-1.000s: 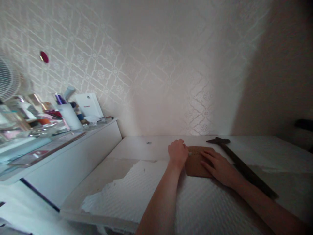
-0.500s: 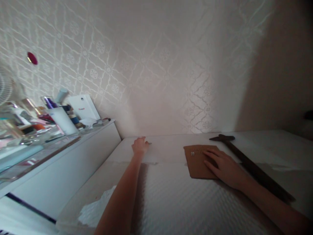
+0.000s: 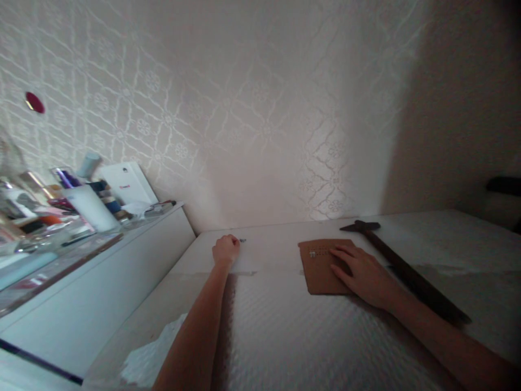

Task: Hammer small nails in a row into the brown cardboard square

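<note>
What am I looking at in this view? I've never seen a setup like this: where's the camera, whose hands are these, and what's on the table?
There is no machine here: these are one person's bare hands, seen from a camera worn on that person's head. The right hand rests with fingers spread on a brown piece of cardboard, which has rows of small marks near its top edge. The left hand is curled beside a small dark cluster; I can't tell whether it holds anything. A hammer lies right of the cardboard on the white table. At far left, bottles stand on a white cabinet.
</note>
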Demonstrator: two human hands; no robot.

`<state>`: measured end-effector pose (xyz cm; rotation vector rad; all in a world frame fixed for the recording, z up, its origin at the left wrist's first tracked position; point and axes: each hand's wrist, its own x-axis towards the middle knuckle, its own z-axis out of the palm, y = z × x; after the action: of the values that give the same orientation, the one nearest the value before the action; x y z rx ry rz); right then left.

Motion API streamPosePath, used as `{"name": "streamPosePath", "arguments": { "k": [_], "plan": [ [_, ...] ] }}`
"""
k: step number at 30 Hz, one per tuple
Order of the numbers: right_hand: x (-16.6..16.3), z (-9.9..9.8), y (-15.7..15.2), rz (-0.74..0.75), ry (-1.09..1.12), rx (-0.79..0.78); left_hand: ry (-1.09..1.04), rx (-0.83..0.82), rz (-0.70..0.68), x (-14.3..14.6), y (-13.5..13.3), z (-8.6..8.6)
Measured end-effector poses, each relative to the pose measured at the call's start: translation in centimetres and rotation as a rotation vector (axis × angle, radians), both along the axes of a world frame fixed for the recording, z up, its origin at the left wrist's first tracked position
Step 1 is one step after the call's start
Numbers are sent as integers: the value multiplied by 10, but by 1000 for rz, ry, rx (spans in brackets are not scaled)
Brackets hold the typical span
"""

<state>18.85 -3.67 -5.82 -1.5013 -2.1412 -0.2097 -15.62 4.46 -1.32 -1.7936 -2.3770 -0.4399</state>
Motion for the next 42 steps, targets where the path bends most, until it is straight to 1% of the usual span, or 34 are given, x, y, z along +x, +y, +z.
{"name": "streamPosePath", "arguments": {
  "k": [3, 5, 7, 9, 11, 14, 16, 18, 20, 22, 25, 27, 29, 31, 33, 37, 42],
  "plan": [
    [-3, 2, -1, -12, 18, -12, -51, 32, 46, 4, -2, 3],
    [-4, 3, -2, -12, 35, -24, -131, 76, 74, 11, -2, 6],
    [-5, 3, -1, -14, 47, -39, -238, 132, 80, 24, -1, 11],
    [-5, 4, -1, -17, 52, -53, -347, 192, 55, 44, -1, 18],
    [-6, 5, 0, -15, 54, -68, -463, 255, -20, 71, -3, 25],
    [-6, 8, 0, -6, 58, -96, -727, 340, -178, 117, -13, 33],
    [-6, 10, 0, 2, 63, -113, -882, 337, -290, 147, -24, 35],
    [-6, 12, 0, 12, 66, -124, -929, 290, -377, 171, -33, 33],
    [-6, 14, -1, 22, 71, -127, -912, 253, -418, 187, -39, 26],
    [-5, 14, -1, 28, 84, -125, -882, 233, -435, 193, -41, 17],
    [-4, 15, -1, 44, 106, -123, -847, 220, -464, 188, -40, 8],
    [-4, 15, -1, 50, 114, -125, -786, 208, -480, 182, -40, 7],
    [-4, 16, -1, 53, 114, -132, -670, 175, -499, 177, -40, 9],
    [-3, 16, -1, 52, 109, -139, -550, 126, -527, 176, -41, 11],
    [-3, 15, 0, 51, 104, -139, -476, 83, -552, 177, -42, 11],
    [-2, 14, 0, 50, 93, -125, -437, 23, -559, 178, -40, 8],
    [-1, 15, -1, 48, 94, -124, -473, -16, -602, 177, -38, 2]
  ]
}}
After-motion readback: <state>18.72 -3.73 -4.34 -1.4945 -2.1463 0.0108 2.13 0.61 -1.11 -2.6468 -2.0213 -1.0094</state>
